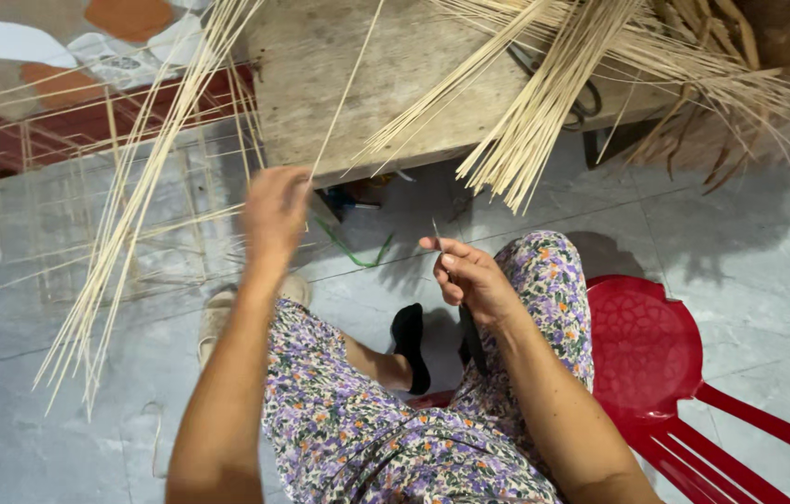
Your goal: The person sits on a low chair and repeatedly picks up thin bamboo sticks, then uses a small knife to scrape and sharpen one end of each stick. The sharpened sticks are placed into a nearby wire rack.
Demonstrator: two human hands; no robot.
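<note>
Centre frame: left hand [275,210] closed, pinching a thin stick [343,98]; right hand [469,277] gripping a knife [439,238]. Stick bundle [544,103] overhangs the bench [339,84] above.

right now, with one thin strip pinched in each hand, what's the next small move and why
Probably bring the two hands together. The left hand grips a long bamboo strip running up over the wooden board, while the right hand pinches a short sliver upright. The two are apart, so closing that gap would likely come first.
</note>
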